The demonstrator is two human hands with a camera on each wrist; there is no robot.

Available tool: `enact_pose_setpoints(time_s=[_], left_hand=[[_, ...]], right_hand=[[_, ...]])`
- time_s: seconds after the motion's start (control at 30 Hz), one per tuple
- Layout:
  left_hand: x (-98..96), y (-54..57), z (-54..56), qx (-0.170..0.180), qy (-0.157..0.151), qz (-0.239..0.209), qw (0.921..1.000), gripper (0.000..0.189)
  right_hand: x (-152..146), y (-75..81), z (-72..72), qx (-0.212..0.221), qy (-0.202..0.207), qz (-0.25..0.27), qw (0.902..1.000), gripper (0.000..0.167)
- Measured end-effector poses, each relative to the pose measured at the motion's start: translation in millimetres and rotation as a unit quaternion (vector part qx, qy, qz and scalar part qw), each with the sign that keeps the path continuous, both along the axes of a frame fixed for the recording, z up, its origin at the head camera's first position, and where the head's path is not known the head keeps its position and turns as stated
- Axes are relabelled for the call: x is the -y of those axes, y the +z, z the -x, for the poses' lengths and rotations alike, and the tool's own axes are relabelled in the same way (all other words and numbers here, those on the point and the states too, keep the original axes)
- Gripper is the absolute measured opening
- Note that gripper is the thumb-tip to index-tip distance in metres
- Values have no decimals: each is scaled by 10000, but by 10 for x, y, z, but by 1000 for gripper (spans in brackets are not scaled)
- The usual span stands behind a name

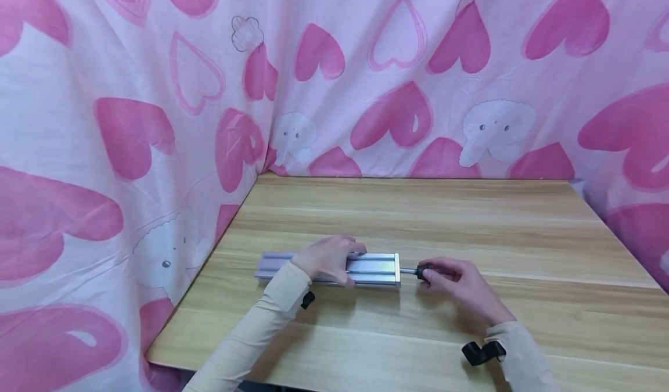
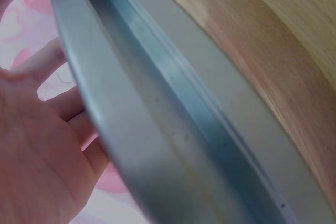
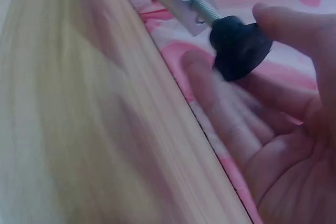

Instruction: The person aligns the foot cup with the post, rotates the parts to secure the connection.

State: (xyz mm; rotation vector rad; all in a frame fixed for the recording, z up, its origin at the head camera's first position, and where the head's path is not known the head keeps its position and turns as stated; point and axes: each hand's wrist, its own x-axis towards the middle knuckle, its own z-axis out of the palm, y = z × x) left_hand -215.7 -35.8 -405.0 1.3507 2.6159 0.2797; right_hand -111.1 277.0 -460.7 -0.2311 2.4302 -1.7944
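A silver aluminium profile (image 1: pixel 373 267) with long grooves lies on the table, and my left hand (image 1: pixel 328 258) grips it from above near its middle. In the left wrist view, the grooved side of the profile (image 2: pixel 152 93) fills the centre, with the palm and fingers behind it. From the end plate (image 3: pixel 194 3) on the right sticks out a threaded rod (image 3: pixel 206 11) tipped with a black knob (image 3: pixel 239 48). My right hand (image 1: pixel 462 284) pinches that knob between thumb and fingers. Several small screw heads and holes show on the end plate.
The wood-grain table (image 1: pixel 418 334) runs on all sides of the profile. A pink curtain (image 1: pixel 366 78) with hearts hangs along the back and sides. Black wrist mounts (image 1: pixel 481 353) sit under both beige sleeves (image 1: pixel 256 328).
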Motion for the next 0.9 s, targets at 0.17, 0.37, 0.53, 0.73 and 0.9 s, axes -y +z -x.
enact_pose_setpoints(time_s=[0.17, 0.37, 0.53, 0.73, 0.9], left_hand=[[-6, 4, -3, 3, -47, 18, 10000, 74], [-14, 3, -3, -13, -27, 39, 10000, 75], [-23, -5, 0, -14, -17, 40, 10000, 75], [-33, -8, 4, -16, -35, 9, 10000, 75], [-43, -1, -7, 25, -21, 30, 10000, 75]], right_hand=[[16, 46, 35, 500, 199, 197, 9984, 51], [20, 52, 25, 449, 254, 65, 9986, 54], [-2, 24, -32, -32, 101, -264, 9996, 58], [-39, -20, -54, -827, 302, 100, 9961, 65], [-55, -68, -39, -1062, 352, 127, 9936, 64]])
